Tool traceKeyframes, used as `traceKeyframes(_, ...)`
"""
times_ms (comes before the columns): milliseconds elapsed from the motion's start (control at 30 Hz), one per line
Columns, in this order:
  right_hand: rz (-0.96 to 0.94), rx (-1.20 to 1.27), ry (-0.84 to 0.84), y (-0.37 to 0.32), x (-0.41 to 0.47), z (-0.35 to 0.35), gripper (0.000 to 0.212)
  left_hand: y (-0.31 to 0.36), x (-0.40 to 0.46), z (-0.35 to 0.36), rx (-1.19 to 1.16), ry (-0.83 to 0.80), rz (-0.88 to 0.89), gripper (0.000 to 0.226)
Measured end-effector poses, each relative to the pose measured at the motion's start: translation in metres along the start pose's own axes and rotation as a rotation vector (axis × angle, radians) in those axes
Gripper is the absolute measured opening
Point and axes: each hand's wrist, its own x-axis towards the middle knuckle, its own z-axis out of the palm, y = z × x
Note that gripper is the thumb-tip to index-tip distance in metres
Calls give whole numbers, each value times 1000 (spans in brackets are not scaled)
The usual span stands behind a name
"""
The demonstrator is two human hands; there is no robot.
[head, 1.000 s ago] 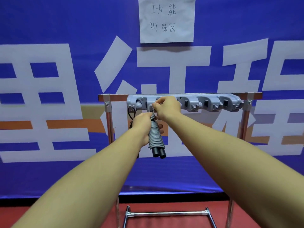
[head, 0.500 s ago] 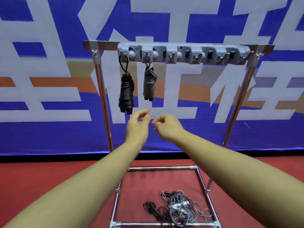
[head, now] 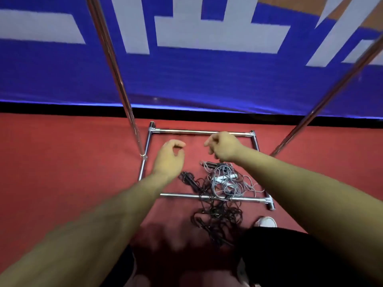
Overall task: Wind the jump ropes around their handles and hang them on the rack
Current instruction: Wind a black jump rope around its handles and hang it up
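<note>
- Against the far wall hangs a blue banner with big white characters; below it a red floor runs toward the viewer.
- On that floor stands the rack, of which only the two slanting uprights and the rectangular base of chrome tubes show; its hooks are out of view above.
- Across the near base tube lies a tangle of jump ropes: a black rope sprawls nearest and to the left, a grey rope with pale handles is heaped just beyond it on the right, and the two overlap in the middle. None of this pile is wound.
- Reaching out over the base, the left hand hovers left of the pile, fingers loosely curled toward the thumb and holding nothing.
- Likewise the right hand hovers above the far side of the pile, fingers relaxed and curled down, empty, well clear of the cords.
- A white shoe tip peeks out near the right base corner.
- Step in hand, as I judge it: fetching a loose rope from the floor. The next move calls for lowering a hand to one handle, probably the grey rope's, and lifting it free of the black cord before winding.
</note>
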Motion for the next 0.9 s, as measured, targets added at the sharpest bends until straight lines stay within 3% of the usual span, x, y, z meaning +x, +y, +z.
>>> traceKeyframes(133,125,-156,-119,52,28,48,19,-60,1,31,59,-42,-117,25)
traceKeyframes(333,112,-264,-165,104,61,152,21,-129,0,76,145,-173,-226,28)
traceKeyframes(467,133,-337,-147,131,91,206,29,-167,10,96,201,-231,-292,33)
traceKeyframes(600,80,-635,-83,154,125,251,32,-194,26,116,196,-251,-371,35)
traceKeyframes(733,114,-841,-137,169,152,285,32,-214,39,124,238,-327,-339,41)
traceKeyframes(900,52,-875,-138,171,166,312,29,-235,51,124,199,-322,-374,29)
